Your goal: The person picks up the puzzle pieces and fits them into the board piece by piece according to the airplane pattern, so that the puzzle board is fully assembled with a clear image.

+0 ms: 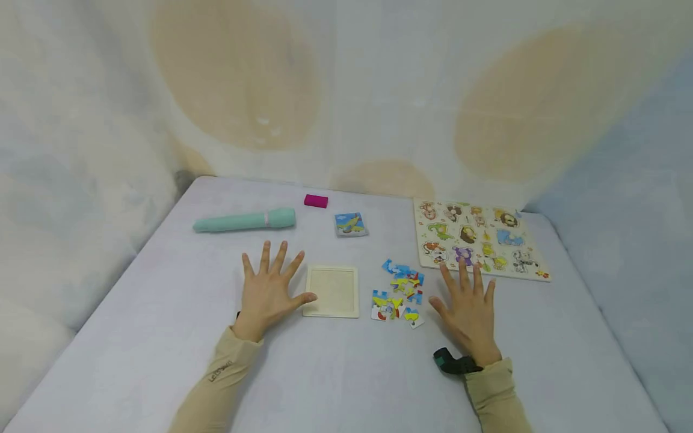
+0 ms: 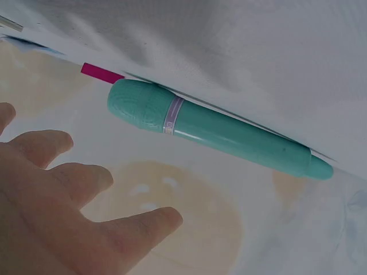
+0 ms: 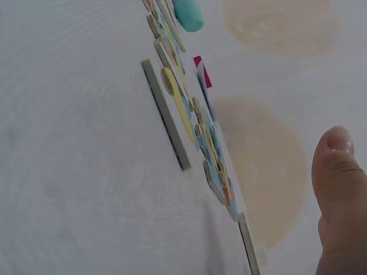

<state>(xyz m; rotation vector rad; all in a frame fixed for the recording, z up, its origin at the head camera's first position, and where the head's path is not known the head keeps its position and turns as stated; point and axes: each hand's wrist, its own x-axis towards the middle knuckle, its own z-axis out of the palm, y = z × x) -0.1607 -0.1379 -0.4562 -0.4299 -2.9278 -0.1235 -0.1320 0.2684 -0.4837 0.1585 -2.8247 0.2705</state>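
My left hand (image 1: pixel 267 294) is spread with straight fingers, its thumb at the left edge of a square cream puzzle tray (image 1: pixel 332 292). Whether that thumb touches the tray or hovers over it I cannot tell. A loose cluster of jigsaw pieces (image 1: pixel 397 294) in blue, yellow and red lies right of the tray. To the right of them is my right hand (image 1: pixel 470 310), fingers also straight and apart, holding nothing. Its fingertips reach the near edge of a wooden animal puzzle board (image 1: pixel 476 237); contact is unclear. The right wrist view shows the pieces (image 3: pixel 200 132) edge-on beside the thumb.
Behind the left hand lies a large teal pen-shaped case (image 1: pixel 243 221), also seen as a teal case (image 2: pixel 229 134) in the left wrist view. A magenta block (image 1: pixel 316 201) and a small picture packet (image 1: pixel 351 224) sit toward the back edge of the white table (image 1: pixel 346 373).
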